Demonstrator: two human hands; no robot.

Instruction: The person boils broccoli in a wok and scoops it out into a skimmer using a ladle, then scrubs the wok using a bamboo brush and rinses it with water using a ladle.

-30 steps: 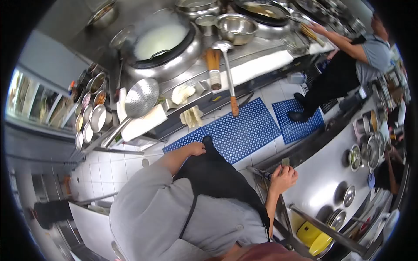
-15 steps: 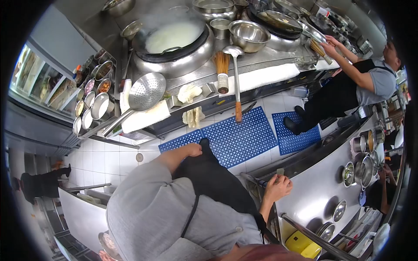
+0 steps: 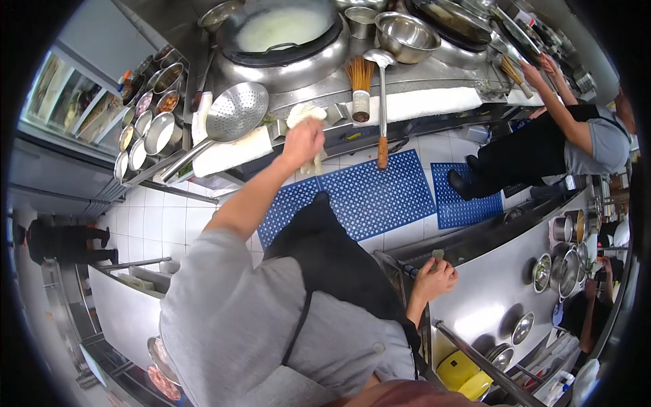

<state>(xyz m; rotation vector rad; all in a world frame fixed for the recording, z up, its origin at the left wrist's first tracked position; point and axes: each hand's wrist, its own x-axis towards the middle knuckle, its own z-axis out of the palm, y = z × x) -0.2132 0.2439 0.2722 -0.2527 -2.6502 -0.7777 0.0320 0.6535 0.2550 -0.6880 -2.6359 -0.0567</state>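
The left hand (image 3: pixel 303 144) has moved from beside the black apron (image 3: pixel 325 251) to the front edge of the stove counter (image 3: pixel 324 85), where it now overlaps the pale crumpled cloth (image 3: pixel 304 112); this makes the cloth the thing being reached for or handled, its upper part lying at that edge and another part hanging below; the fingers are partly hidden by the hand itself, so I cannot tell whether they pinch the cloth or only touch it; the perforated skimmer (image 3: pixel 237 112) lies to the left along the same edge, the bristle brush (image 3: pixel 361 88) and the ladle (image 3: pixel 382 102) to the right, the ladle's handle jutting past the edge; the right hand (image 3: pixel 434 279) has stayed by the near edge of the steel counter (image 3: pixel 475 288), thumb and fingers seemingly pinching a small grey-green thing (image 3: pixel 438 254), too small to identify.
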